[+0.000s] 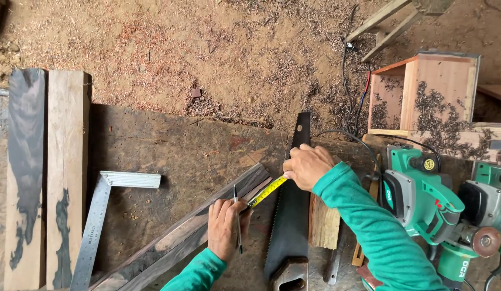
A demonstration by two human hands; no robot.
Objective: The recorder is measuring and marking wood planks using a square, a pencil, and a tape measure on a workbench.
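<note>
A yellow tape measure [267, 191] is stretched across the far end of a dark wood strip [196, 229] that lies slantwise on the counter [169, 145], running from near left up toward the middle. The right hand [307, 166] is closed on the tape's far end, just beside the blade of a handsaw [291, 215] lying lengthwise to the right of the strip. The left hand [224, 227] presses flat on the strip, pinning the tape's near end, with a pencil [238, 221] held between its fingers, tip pointing near. So the measuring looks underway: the tape is laid and held taut, but I can see no pencil mark on the strip, and no cut. A metal square [102, 221] rests to the left, well apart. Green power tools [428, 199] crowd the right edge.
</note>
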